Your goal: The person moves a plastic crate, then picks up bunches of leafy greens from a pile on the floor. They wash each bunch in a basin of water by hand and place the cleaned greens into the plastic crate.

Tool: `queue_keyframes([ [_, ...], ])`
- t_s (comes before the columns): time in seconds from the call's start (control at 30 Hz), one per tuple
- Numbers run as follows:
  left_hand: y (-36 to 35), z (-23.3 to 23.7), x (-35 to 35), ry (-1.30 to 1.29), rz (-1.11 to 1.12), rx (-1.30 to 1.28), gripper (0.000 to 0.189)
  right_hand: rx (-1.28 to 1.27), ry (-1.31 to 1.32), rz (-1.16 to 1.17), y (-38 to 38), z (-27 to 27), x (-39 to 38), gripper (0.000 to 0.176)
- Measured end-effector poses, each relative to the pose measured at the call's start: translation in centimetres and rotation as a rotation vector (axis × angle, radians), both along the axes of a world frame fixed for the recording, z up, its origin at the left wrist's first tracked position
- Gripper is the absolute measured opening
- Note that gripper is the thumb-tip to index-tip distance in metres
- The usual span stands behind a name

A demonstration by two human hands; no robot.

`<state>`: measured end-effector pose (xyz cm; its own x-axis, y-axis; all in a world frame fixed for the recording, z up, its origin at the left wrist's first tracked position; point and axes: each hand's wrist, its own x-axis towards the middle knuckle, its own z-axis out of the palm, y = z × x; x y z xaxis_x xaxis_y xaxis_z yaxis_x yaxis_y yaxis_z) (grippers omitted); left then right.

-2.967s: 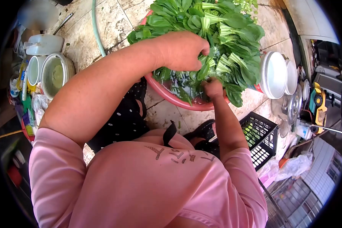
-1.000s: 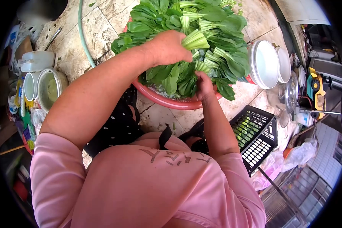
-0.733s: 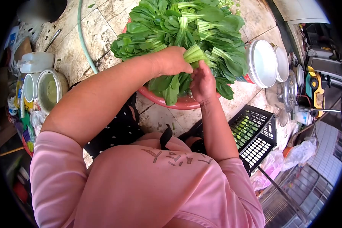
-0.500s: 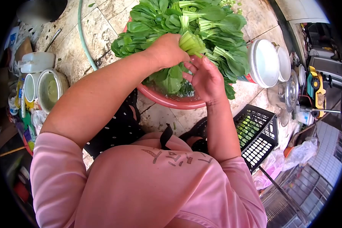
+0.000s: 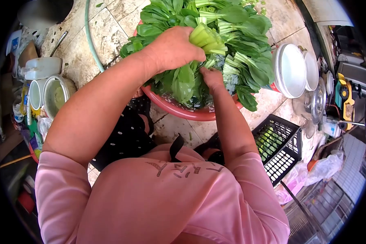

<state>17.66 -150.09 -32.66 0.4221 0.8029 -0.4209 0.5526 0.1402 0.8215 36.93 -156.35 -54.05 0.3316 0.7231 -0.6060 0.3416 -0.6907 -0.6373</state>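
My left hand (image 5: 173, 48) is closed round the pale stalks of a bunch of leafy greens (image 5: 207, 38), held over a red basin (image 5: 179, 113). The leaves of this bunch seem to hang below my wrist. Just to the right and lower, my right hand (image 5: 212, 78) has its fingers pressed together on green stalks at the water's surface. More leafy greens (image 5: 248, 67) are piled across the far side and right of the basin. Water shows between the leaves near the front rim.
A black crate (image 5: 278, 146) with greens inside stands at the lower right. White buckets (image 5: 290, 71) are right of the basin. A green hose (image 5: 89, 38) runs along the tiled floor at upper left, with plastic tubs (image 5: 56, 95) further left.
My right hand has turned from open, beside the bunch, to closed on stalks lower in the basin. My left hand has moved slightly left and up with its bunch.
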Motion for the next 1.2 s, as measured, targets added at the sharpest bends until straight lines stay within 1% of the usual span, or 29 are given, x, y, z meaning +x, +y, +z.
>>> queue_keyframes([
  [0.03,0.1,0.0,-0.1,0.003,-0.016,0.006,0.042,-0.093,-0.011,0.028,-0.3,-0.3,1.0,0.054],
  [0.07,0.2,-0.1,-0.1,0.002,-0.013,0.004,0.042,-0.095,-0.012,0.032,-0.7,-0.3,1.8,0.054],
  [0.13,0.3,-0.5,-0.2,0.04,-0.009,-0.002,0.041,-0.237,-0.008,-0.03,-1.9,-0.9,3.0,0.056],
  [0.17,0.2,-0.7,-0.1,0.039,-0.01,-0.004,0.041,-0.119,-0.128,0.021,-2.5,-0.9,2.3,0.058],
  [0.2,0.2,-1.0,-0.1,0.032,-0.006,0.006,0.041,-0.121,-0.128,0.019,-2.7,-0.8,2.1,0.058],
  [0.27,0.2,-1.1,-0.1,0.027,-0.004,0.019,0.041,-0.133,-0.352,0.319,-2.8,-0.2,1.5,0.058],
  [0.3,0.2,-1.1,-0.1,0.028,-0.016,0.006,0.041,-0.166,-0.349,0.385,-2.3,-0.9,2.1,0.059],
  [0.33,0.2,-1.0,-0.2,0.028,-0.027,-0.005,0.041,-0.164,-0.349,0.384,-2.4,-1.0,2.1,0.059],
  [0.4,0.1,-1.4,-0.2,0.024,-0.032,0.021,0.041,-0.073,-0.319,0.189,-2.6,0.8,1.6,0.059],
  [0.43,0.0,-1.6,-0.3,0.019,-0.037,0.046,0.042,-0.042,-0.347,0.228,-2.8,1.9,1.2,0.055],
  [0.47,0.0,-1.7,-0.4,0.016,-0.036,0.048,0.042,-0.039,-0.35,0.229,-3.2,3.2,0.6,0.055],
  [0.53,-0.1,-2.0,-0.7,0.003,-0.03,0.084,0.045,0.146,-0.303,0.244,-4.2,5.9,-0.4,0.049],
  [0.57,-0.2,-2.1,-0.8,-0.002,-0.03,0.088,0.045,0.154,-0.315,0.242,-4.4,6.9,-0.8,0.042],
  [0.6,-0.2,-2.2,-0.9,0.089,-0.023,0.13,0.045,0.161,-0.32,0.239,-4.6,7.9,-1.0,0.042],
  [0.63,-0.3,-2.3,-0.9,0.181,-0.015,0.173,0.045,0.25,-0.202,0.207,-4.7,9.0,-1.2,0.039],
  [0.67,-0.4,-2.7,-0.9,0.177,-0.019,0.181,0.045,0.338,-0.083,0.174,-4.9,10.0,-1.4,0.036],
  [0.7,-0.6,-3.2,-0.8,0.208,-0.003,0.186,0.046,0.422,0.058,0.127,-4.9,11.1,-2.0,0.028],
  [0.73,-0.6,-3.5,-0.7,0.24,0.013,0.195,0.046,0.435,0.054,0.123,-4.8,11.5,-2.4,0.028],
  [0.77,-0.9,-3.5,-0.6,0.166,0.013,0.153,0.05,0.508,0.192,0.085,-4.5,11.9,-2.9,0.026],
  [0.8,-1.2,-3.8,-0.4,0.164,0.011,0.168,0.05,0.58,0.333,0.049,-4.3,12.5,-3.5,0.024],
  [0.83,-1.4,-4.3,-0.1,0.03,0.039,0.057,0.049,0.61,0.385,0.022,-4.1,13.3,-4.0,0.022],
  [0.87,-1.7,-3.9,0.1,-0.105,0.065,-0.056,0.049,0.621,0.382,0.021,-4.1,13.7,-4.6,0.022],
  [0.9,-1.8,-3.5,0.1,-0.19,0.059,-0.144,0.052,0.64,0.409,-0.04,-4.1,14.0,-5.1,0.022],
  [0.93,-1.8,-3.1,0.0,-0.192,0.053,-0.14,0.052,0.655,0.435,-0.104,-4.2,14.2,-5.3,0.022],
  [1.0,-2.2,-2.5,-0.3,-0.358,0.001,-0.182,0.051,0.618,0.37,-0.081,-4.5,14.9,-5.5,0.024],
  [1.07,-2.5,-2.2,-0.5,-0.371,-0.015,-0.191,0.05,0.682,0.232,0.077,-4.8,15.5,-6.0,0.021],
  [1.1,-2.5,-2.2,-0.6,-0.384,-0.025,-0.192,0.05,0.645,0.18,0.152,-5.0,16.3,-6.1,0.025],
  [1.13,-2.3,-2.4,-0.8,-0.385,-0.029,-0.195,0.05,0.643,0.178,0.148,-5.0,16.2,-5.9,0.025],
  [1.2,-1.8,-2.9,-1.0,-0.388,-0.038,-0.178,0.048,0.634,0.431,0.133,-4.7,15.9,-5.2,0.03],
])
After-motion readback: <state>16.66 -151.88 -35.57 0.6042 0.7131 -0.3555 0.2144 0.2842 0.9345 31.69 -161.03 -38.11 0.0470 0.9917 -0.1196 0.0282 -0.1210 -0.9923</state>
